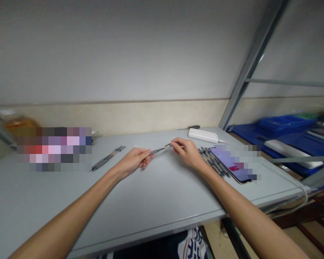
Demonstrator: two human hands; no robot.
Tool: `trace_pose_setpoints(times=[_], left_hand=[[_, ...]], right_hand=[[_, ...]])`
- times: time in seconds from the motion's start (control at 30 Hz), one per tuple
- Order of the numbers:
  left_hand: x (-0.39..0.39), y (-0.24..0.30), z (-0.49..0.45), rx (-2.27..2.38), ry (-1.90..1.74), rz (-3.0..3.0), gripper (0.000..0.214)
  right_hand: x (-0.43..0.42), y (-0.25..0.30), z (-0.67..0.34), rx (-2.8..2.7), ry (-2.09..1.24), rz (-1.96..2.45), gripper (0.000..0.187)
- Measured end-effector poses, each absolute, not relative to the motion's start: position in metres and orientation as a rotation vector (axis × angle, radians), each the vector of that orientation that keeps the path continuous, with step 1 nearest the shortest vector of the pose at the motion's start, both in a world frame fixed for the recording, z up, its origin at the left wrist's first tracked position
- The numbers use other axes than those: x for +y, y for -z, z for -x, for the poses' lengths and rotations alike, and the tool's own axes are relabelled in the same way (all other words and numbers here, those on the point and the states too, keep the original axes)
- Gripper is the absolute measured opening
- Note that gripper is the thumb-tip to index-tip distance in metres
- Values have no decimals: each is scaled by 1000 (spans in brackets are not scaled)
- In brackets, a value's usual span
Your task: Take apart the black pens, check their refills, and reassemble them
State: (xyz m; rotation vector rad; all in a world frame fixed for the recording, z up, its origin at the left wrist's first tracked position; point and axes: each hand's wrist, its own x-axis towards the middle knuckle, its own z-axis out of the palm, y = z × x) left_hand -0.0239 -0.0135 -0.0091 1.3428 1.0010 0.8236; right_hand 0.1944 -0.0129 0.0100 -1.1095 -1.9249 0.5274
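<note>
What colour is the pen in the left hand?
The pen is mostly grey; the head view shows it best.

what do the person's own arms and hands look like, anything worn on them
Both the left hand and right hand are ungloved, and both forearms are bare, with no sleeves, watch or bracelet in view. Dark fabric with a white patterned patch shows below, apparently clothing.

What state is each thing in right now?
Left hand: closed on pen
Right hand: closed on pen
Pen: held in both hands, whole or apart unclear
Left pens: lying together
Right pens: lying side by side
Phone: face up, lit
White strip: corded, lying flat
Screwdriver: lying flat
Bottle: upright
</note>
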Motion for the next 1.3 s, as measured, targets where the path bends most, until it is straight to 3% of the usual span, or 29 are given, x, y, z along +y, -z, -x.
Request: trace_pose_setpoints(times=[0.23, 0.47, 0.8, 1.03, 1.3], left_hand=[[-16, 5, 20, 1122, -1066, -1591, 25], [-27, -9, 18, 1339, -1270, -1837, 13], [-23, 1, 19, 1325, -1252, -1911, 15], [-24, 8, 15, 1186, -1194, -1880, 15], [-29, 8, 10, 1120, -1057, -2106, 20]], right_hand=[[-13, -10, -195, -1958, -511, 1142, 29], [-10, -7, -198, -1877, -882, 1119, 36], [-12, -9, -195, -1716, -1169, 1116, 33], [-15, -10, -184, -1397, -1141, 1010, 32], [-4, -20, -187, -832, -1474, 706, 13]])
